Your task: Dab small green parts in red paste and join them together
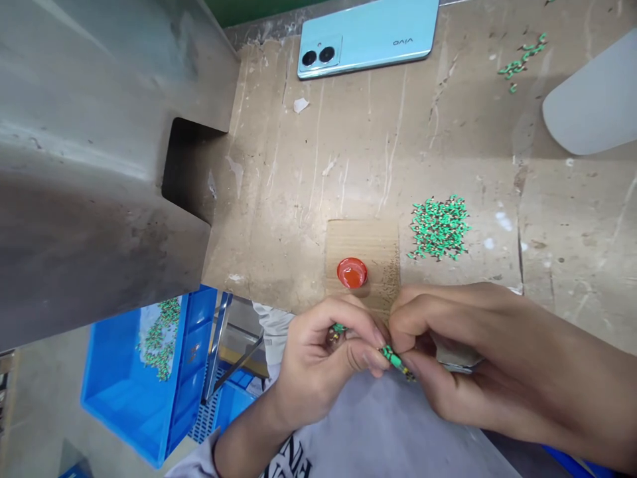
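Note:
Close to my body, my left hand [331, 362] pinches a small green piece with dark and yellowish tips [395, 358] between thumb and forefinger. More green bits [338, 328] show inside its curled fingers. My right hand [448, 345] is closed at the other side of the same piece, thumb and forefinger pressed together; what its fingertips grip is hidden. Just beyond the hands sits a small red cap [352, 273] holding some liquid, on a cardboard square [363, 232]. A pile of small green pieces [439, 228] lies to the right of the cardboard.
A light-blue phone [368, 36] lies at the back edge. A metal housing [99, 153] with an opening stands left. Below it is a blue bin [129, 398] with more green pieces. A white rounded object [592, 99] and scattered green pieces [522, 61] are at the far right.

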Motion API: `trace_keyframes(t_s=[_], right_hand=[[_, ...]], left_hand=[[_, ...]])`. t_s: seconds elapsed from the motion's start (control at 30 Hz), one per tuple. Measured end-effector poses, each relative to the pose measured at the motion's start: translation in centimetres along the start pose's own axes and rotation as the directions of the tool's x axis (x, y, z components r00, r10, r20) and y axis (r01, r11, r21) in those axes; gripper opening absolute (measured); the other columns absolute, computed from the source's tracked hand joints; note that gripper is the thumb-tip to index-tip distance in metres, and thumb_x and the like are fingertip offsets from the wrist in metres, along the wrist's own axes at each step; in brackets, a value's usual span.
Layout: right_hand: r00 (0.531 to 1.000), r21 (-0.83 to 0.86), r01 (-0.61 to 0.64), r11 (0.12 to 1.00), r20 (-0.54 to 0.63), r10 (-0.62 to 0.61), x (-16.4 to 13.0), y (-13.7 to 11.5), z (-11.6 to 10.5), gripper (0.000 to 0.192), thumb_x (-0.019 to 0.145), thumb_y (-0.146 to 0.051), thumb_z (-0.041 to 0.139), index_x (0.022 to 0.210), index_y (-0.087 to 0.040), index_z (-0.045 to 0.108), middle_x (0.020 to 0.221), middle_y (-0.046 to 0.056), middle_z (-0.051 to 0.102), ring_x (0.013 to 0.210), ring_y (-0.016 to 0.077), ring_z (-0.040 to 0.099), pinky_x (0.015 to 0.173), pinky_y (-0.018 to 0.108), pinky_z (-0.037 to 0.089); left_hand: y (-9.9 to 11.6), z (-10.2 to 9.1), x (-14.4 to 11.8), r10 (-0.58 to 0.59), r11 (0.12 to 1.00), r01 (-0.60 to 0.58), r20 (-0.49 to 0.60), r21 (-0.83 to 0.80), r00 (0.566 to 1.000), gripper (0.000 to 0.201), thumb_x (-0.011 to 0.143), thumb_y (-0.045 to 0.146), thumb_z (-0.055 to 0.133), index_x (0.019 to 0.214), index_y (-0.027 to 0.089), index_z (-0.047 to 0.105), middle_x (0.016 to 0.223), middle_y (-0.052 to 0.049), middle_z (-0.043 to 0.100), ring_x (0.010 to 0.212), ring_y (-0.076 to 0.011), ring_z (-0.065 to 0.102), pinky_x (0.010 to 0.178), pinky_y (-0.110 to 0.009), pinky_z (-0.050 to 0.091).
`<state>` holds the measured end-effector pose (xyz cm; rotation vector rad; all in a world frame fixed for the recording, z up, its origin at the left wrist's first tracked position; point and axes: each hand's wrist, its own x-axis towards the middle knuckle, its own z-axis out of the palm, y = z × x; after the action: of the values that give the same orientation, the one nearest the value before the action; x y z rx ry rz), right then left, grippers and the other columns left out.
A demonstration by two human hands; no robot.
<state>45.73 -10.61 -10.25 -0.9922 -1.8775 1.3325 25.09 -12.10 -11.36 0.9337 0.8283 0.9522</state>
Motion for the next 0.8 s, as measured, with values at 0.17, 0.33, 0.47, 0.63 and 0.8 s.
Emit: trace_keyframes(t_s=[0.17, 0.33, 0.47, 0.63, 0.8], right_hand=[[0.997, -0.069, 0.068, 0.995, 0.053, -0.064, -0.08, 0.95, 0.25, 0.021, 0.088, -0.005, 0.056, 0.094, -0.026, 0.055, 0.074, -0.007, 0.059, 0.059, 0.0104, 0.047, 0.059, 0.025, 0.038], [0.984, -0.165, 0.176, 0.97, 0.062, -0.168, 0.22, 1.05, 0.16, 0.019, 0.094, -0.006, 0.053, 0.095, -0.025, 0.053, 0.073, -0.006, 0.057, 0.059, 0.0119, 0.049, 0.056, 0.029, 0.035], [0.985, -0.067, 0.157, 0.985, 0.078, -0.151, 0.44, 0.64, -0.21, 0.018, 0.097, -0.007, 0.054, 0.099, -0.025, 0.055, 0.078, -0.004, 0.064, 0.064, 0.0127, 0.056, 0.058, 0.028, 0.041], [0.993, 0.108, 0.063, 0.992, 0.097, -0.074, 0.62, 0.22, -0.69, 0.017, 0.1, -0.008, 0.057, 0.104, -0.024, 0.063, 0.087, -0.003, 0.071, 0.073, 0.01, 0.064, 0.066, 0.022, 0.052], [0.997, 0.158, 0.003, 0.987, 0.082, -0.016, 0.36, 0.27, -0.41, 0.013, 0.102, -0.013, 0.062, 0.103, -0.026, 0.065, 0.089, -0.004, 0.074, 0.073, 0.0091, 0.065, 0.066, 0.021, 0.052]], left_hand=[[0.12, -0.28, -0.21, -0.016, 0.999, 0.016, 0.008, 0.03, 1.0, 0.009, 0.099, 0.021, 0.079, 0.093, 0.019, 0.073, 0.078, 0.002, 0.065, 0.064, -0.0088, 0.066, 0.063, -0.017, 0.057], [0.14, -0.4, -0.22, -0.001, 0.999, 0.001, -0.006, 0.039, 1.0, 0.01, 0.097, 0.023, 0.081, 0.093, 0.019, 0.073, 0.08, 0.0, 0.067, 0.061, -0.009, 0.066, 0.059, -0.018, 0.057], [0.41, -0.46, -0.17, 0.029, 0.998, -0.03, 0.021, 0.061, 0.999, 0.01, 0.1, 0.024, 0.078, 0.093, 0.019, 0.073, 0.08, 0.0, 0.067, 0.063, -0.0095, 0.067, 0.06, -0.018, 0.057], [0.36, -0.62, -0.41, 0.096, 0.988, -0.098, 0.028, 0.117, 0.995, 0.005, 0.1, 0.02, 0.076, 0.097, 0.02, 0.073, 0.079, 0.0, 0.065, 0.065, -0.0107, 0.066, 0.061, -0.019, 0.057], [0.34, -0.79, -0.54, 0.131, 0.979, -0.133, 0.028, 0.153, 0.991, 0.004, 0.1, 0.017, 0.076, 0.1, 0.02, 0.074, 0.079, 0.0, 0.065, 0.068, -0.0118, 0.065, 0.063, -0.02, 0.057]])
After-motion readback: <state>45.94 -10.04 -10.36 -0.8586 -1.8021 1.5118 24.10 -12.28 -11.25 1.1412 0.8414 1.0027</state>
